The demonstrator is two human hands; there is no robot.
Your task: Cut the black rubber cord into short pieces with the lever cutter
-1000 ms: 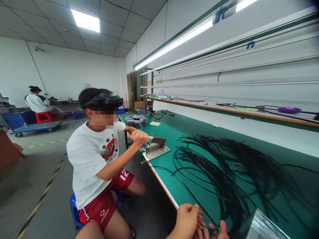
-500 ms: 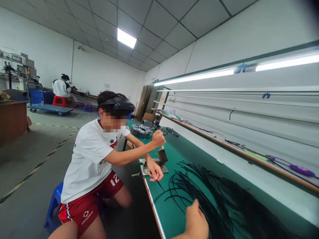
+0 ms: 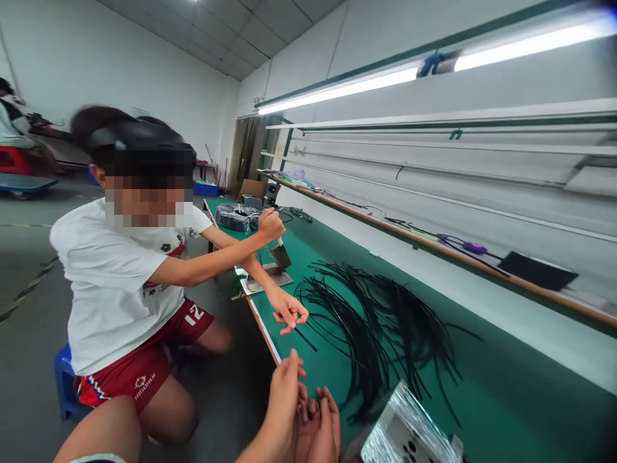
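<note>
In the head view, my left hand (image 3: pixel 284 389) is raised at the table's front edge, its fingers bent together; anything in them is hidden. Close against it, my right hand (image 3: pixel 325 421) has its palm up and its fingers loosely curled and apart, with nothing seen in them. Beyond them lies a large spread of thin black cables or tubes (image 3: pixel 366 334) on the green tabletop (image 3: pixel 332 373). One short black piece (image 3: pixel 306 339) lies just past my left hand, below a co-worker's outstretched hand (image 3: pixel 289 312).
The co-worker's other hand (image 3: pixel 271 225) grips the handle of a small bench press (image 3: pixel 281 257). A shiny silver box (image 3: pixel 405 427) stands at the front right. A wrapped coil (image 3: pixel 236 217) sits at the far end. A long shelf (image 3: pixel 337 202) runs along the back.
The view has turned right and down. My left hand has drawn back from the cables, and my right hand has come into view beside it. The silver box now shows.
</note>
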